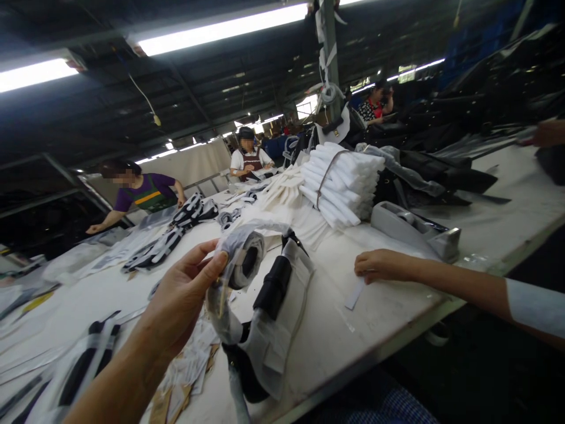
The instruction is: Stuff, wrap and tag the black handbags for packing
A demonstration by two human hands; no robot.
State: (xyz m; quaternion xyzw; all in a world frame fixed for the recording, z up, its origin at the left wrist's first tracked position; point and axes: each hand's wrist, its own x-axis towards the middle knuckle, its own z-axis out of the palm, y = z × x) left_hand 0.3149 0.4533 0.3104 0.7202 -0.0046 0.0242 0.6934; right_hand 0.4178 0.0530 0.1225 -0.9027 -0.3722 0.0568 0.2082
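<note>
My left hand [183, 297] is raised over the white table [388, 312], its thumb and fingers pinched on a black strap wrapped in thin white paper [260, 294]. The wrapped strap curls at the top and hangs down to the table's front edge. My right hand [382, 265] rests on the table to the right, fingers curled down on a small white paper strip [355, 292]. A grey tape dispenser [415, 229] stands just beyond that hand.
A tied stack of folded white pieces [342, 182] sits behind the dispenser, dark bags [441, 171] piled further right. More wrapped black straps [168, 238] and paper scraps [185, 377] lie at left. Three other people work at the far side; another's arm shows at far right.
</note>
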